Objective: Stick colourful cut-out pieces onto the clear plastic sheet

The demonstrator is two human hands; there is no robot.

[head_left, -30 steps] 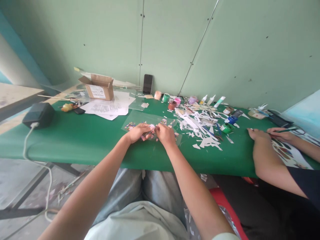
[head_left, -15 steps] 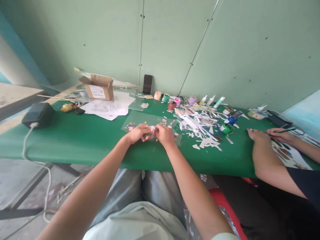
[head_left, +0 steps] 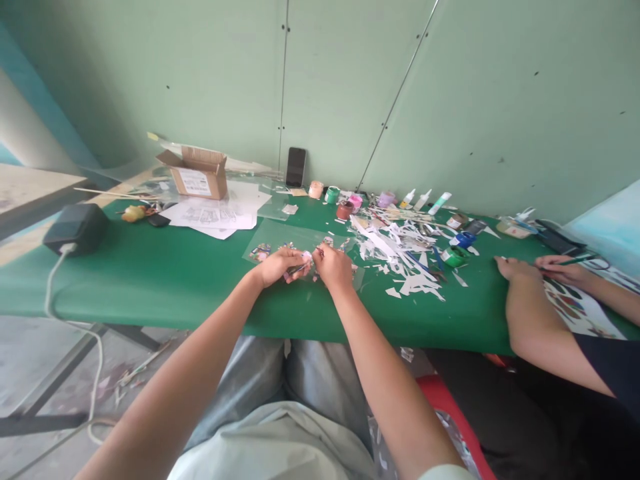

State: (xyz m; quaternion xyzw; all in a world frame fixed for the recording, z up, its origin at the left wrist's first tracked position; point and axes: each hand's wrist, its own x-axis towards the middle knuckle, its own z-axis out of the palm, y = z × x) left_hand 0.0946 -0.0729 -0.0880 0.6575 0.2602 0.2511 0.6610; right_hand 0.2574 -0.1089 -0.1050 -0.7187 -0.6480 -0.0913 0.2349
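At the near middle of the green cloth-covered table (head_left: pixel 150 273), on a clear plastic sheet (head_left: pixel 280 235), both hands are working on one small pink paper cut-out (head_left: pixel 303 257). The left hand (head_left: pixel 277 265) is pinching the cut-out from its left side, fingers curled around it; a thin dark tool (head_left: pixel 297 269) is lying across those fingers, too small to identify. The right hand (head_left: pixel 334 265) is closing on the cut-out's right edge with thumb and forefinger. The cut-out is sitting between the two hands, just above the sheet.

Small coloured picture scraps (head_left: pixel 261 252) are lying on the same sheet, count not readable. To the right, one heap of white paper offcuts (head_left: pixel 400 247) is spreading across the cloth. Behind it, five small paint pots are standing in a loose row: peach (head_left: pixel 315 190), green (head_left: pixel 331 195), brown-red (head_left: pixel 344 211), pink (head_left: pixel 355 202), lilac (head_left: pixel 385 199). Three small white squeeze bottles (head_left: pixel 423 199) are lying near the wall. One black phone (head_left: pixel 295 167) is leaning upright against the wall. One open cardboard box (head_left: pixel 196 173) is sitting on white printed sheets (head_left: pixel 215 217). One black adapter block (head_left: pixel 76 228) is resting at the far left.

At the right edge, a second person's two hands (head_left: pixel 515 268) are resting on the cloth; one is holding a green pen (head_left: pixel 573 260).
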